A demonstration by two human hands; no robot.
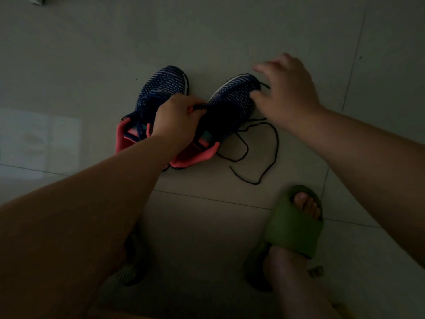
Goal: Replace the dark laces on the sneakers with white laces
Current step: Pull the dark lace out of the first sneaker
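2 navy knit sneakers with white flecks and pink heel linings stand side by side on the pale tiled floor [207, 31], toes pointing away from the person. The left sneaker [161, 88] has its dark lace threaded over the tongue. The right sneaker [232, 100] sits just beside it, and its dark lace [271, 139] trails loose off its right side, lying in wide loops on the floor.

The left hand [177, 118] reaches between the 2 sneakers, its fingers [184, 104] curled and pinching a dark piece at the inner edge of the right sneaker; whether that is the lace end or the shoe's upper cannot be told in the dim light. The right hand [285, 88] hovers over the toe of the right sneaker, its fingers spread and relaxed, blurred, with a short end of dark lace just beneath them; it grips nothing that shows.

Near the bottom, a foot in a green foam slide sandal [294, 224] rests on the floor, well apart from the lace loops.
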